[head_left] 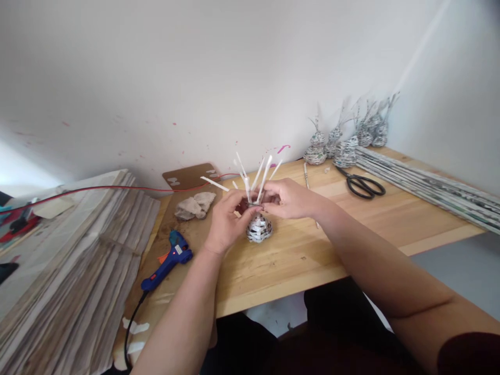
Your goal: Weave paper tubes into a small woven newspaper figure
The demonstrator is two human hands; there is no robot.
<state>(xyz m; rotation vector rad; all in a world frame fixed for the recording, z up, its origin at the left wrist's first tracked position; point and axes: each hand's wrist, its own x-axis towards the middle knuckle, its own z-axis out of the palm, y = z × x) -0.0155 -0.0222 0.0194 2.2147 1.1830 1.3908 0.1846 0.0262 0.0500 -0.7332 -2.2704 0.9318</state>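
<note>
A small round woven paper piece [259, 229], made of printed newspaper strips, stands on the wooden table [265, 281]. Several white paper sticks [264, 177] fan upward and outward from its narrow top. My left hand [233, 216] grips the neck from the left, thumb pressed at the front. From the right, my right hand [287, 199] pinches at the same neck, its fingertips meeting the left thumb. The fingers hide most of the neck and the strip between them.
A blue glue gun [167, 263] lies on stained cardboard left, near a crumpled cloth [195, 205]. Stacked newspapers [89, 260] fill the far left. Black scissors [363, 185], rolled paper sticks [422, 187] and several woven gourd-like pieces [314, 149] sit right. A red cord [117, 187] crosses behind.
</note>
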